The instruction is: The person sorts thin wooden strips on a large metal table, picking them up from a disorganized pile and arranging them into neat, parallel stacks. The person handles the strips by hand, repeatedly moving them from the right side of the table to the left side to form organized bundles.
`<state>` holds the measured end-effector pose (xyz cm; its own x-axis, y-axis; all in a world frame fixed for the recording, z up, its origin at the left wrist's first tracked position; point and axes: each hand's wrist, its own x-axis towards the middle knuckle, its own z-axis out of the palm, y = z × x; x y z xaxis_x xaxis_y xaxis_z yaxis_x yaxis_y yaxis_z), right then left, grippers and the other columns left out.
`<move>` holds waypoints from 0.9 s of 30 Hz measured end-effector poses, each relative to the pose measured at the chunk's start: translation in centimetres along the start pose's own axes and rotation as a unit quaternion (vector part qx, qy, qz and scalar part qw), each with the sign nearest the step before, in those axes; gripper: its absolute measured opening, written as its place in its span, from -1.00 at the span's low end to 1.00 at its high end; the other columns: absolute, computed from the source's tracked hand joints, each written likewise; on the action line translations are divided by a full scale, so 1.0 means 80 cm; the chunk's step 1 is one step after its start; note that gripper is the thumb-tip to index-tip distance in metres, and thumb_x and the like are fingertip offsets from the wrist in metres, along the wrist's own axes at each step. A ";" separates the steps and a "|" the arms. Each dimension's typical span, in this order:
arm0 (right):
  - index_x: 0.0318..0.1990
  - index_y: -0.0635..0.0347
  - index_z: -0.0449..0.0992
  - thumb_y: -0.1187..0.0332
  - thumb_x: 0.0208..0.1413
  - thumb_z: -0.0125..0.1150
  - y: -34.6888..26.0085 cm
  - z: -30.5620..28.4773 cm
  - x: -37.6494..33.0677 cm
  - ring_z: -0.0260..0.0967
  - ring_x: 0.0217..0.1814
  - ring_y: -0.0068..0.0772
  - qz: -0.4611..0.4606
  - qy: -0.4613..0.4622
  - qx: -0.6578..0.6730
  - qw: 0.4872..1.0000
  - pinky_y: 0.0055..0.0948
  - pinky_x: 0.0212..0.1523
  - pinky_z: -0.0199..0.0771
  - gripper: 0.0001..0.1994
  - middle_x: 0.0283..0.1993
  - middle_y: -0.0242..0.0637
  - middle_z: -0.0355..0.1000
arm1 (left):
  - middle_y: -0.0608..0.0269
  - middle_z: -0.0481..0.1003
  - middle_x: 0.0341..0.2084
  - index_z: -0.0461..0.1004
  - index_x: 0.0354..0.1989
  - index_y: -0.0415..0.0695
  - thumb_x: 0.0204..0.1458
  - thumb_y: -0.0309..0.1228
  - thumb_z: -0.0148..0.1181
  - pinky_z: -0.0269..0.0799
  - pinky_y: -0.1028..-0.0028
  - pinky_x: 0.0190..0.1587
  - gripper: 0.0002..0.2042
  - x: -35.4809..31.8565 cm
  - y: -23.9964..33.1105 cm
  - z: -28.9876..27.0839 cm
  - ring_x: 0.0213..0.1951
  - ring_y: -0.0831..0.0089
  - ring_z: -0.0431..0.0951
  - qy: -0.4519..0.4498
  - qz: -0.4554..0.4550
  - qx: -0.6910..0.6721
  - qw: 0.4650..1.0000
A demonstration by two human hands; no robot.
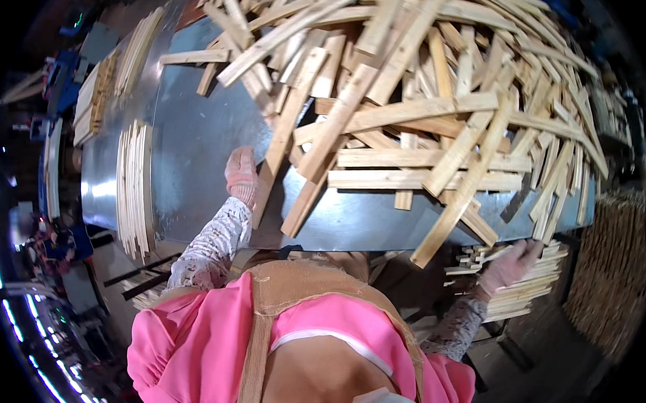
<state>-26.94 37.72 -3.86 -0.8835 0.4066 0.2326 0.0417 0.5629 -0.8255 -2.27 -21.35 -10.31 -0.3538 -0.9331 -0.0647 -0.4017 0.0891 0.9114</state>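
My left hand, in a pale pink glove, is closed above the bare metal tabletop, its fingers curled and nothing visible in them. Just right of it, a long wooden slat slants out of the big loose heap of slats. Low on the right, my right hand, gloved alike, rests over a stack of pale slats beside the table's near edge. Its fingers reach out slightly apart, and no slat shows in its grasp. Their undersides are hidden.
Neat bundles of slats lie along the table's left side, with another bundle farther back. A tall wall of stacked wood stands at right. Several slat ends jut past the near edge. Dark metal bars show below left.
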 end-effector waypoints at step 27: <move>0.49 0.17 0.25 0.26 0.13 0.29 -0.506 0.466 -0.387 0.43 0.33 0.17 -0.403 -0.340 -0.048 0.848 -0.04 0.35 0.43 -0.26 0.30 0.10 0.47 | -0.09 0.59 -0.06 0.37 0.26 -0.27 0.09 -0.21 0.33 0.52 0.23 0.10 -0.40 0.264 0.018 -0.152 -0.04 0.07 0.62 -0.139 -0.062 -0.049 0.987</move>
<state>-18.67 -24.47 3.18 -0.7072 -0.6287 0.3235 -0.6943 0.5310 -0.4858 -0.05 -45.13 -5.44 -0.5308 -0.8019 -0.2742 -0.3780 -0.0656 0.9235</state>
